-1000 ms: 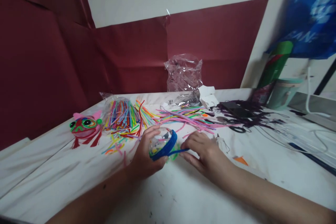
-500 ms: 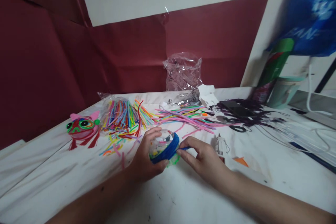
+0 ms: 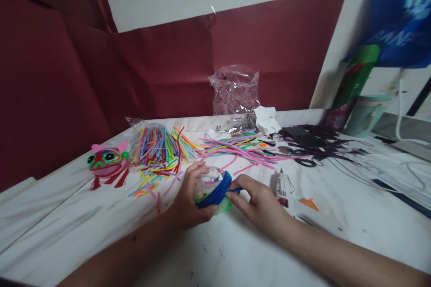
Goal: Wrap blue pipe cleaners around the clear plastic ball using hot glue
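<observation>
Two bare hands low in the middle, over the white marbled bench point(image 3: 235, 255); left hand point(image 3: 190, 199) closed round the left side of the clear ball point(image 3: 209, 177), fingers over its top, thumb along the lower front; right hand point(image 3: 257, 197) pinching a short blue strand point(image 3: 236, 189) between thumb and fingers, at the ball's right side; the ball sits between both hands, tilted, blue band point(image 3: 216, 194) wrapped slantwise round it, green fringe point(image 3: 225, 206) under the band, coloured bits visible through the clear part.

Right of the right hand: orange piece point(image 3: 309, 204) lying flat, white glue gun point(image 3: 283, 184) just beyond it; left side, well apart from the hands: pink-eared animal head point(image 3: 108, 162) with round black eyes, green knob and red tassels; short cut pieces point(image 3: 151, 184) scattered between it and the left hand.

Further back: clear bag of coloured sticks point(image 3: 155, 145), loose fuzzy sticks point(image 3: 240, 150) spread across the middle, black scissor handles point(image 3: 305, 162) at their right end, purple fringe point(image 3: 328, 145) with a dark flat slab point(image 3: 303, 137) on it.

Back edge: crumpled clear bag point(image 3: 235, 92) upright, torn white paper point(image 3: 267, 120) beside it, mint cup point(image 3: 367, 116) and green container point(image 3: 358, 74) at right; maroon sheet point(image 3: 161, 67) behind, blue bag point(image 3: 402, 22) upper right, partly blurred.
</observation>
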`<state>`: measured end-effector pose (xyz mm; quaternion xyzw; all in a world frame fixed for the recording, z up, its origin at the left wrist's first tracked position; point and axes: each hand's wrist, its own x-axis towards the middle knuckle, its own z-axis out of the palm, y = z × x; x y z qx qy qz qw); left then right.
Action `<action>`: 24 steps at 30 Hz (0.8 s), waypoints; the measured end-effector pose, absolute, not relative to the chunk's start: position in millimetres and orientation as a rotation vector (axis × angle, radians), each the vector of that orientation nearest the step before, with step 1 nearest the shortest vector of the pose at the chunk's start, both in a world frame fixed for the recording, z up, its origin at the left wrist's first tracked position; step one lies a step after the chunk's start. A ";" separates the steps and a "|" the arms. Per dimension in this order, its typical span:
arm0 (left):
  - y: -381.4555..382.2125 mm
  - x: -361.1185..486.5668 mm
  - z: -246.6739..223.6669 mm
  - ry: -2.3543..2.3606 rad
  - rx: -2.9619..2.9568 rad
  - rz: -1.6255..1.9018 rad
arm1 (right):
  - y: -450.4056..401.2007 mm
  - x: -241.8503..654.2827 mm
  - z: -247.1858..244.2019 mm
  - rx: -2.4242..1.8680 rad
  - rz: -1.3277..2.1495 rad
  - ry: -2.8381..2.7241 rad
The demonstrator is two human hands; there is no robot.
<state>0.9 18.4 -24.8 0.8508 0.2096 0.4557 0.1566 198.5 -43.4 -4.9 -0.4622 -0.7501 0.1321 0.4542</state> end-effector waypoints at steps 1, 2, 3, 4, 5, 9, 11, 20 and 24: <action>18.7 0.8 -26.0 0.607 2.399 1.277 | -43.3 198.6 -5.4 -1.144 0.329 -1.854; 19.0 0.6 -27.1 0.613 2.361 1.244 | -43.2 198.8 -5.9 -1.147 0.334 -1.856; 19.3 0.3 -27.7 0.624 2.323 1.211 | -43.1 199.0 -6.4 -1.152 0.338 -1.855; 19.4 0.0 -27.9 0.640 2.285 1.178 | -42.9 199.1 -6.9 -1.156 0.341 -1.854; 19.5 -0.2 -27.6 0.657 2.250 1.144 | -42.8 199.2 -7.3 -1.162 0.343 -1.854; 17.3 0.9 -21.0 0.716 2.170 1.037 | -43.0 197.9 -8.0 -1.182 0.351 -1.857; 14.7 2.9 -15.9 0.766 2.167 1.045 | -43.7 196.5 -8.1 -1.184 0.357 -1.858; 11.0 3.2 -5.2 0.799 2.151 1.030 | -44.6 195.5 -10.1 -1.168 0.533 -1.741; 11.3 1.9 -3.1 0.780 2.175 1.016 | -44.4 195.0 -9.7 -1.168 0.522 -1.755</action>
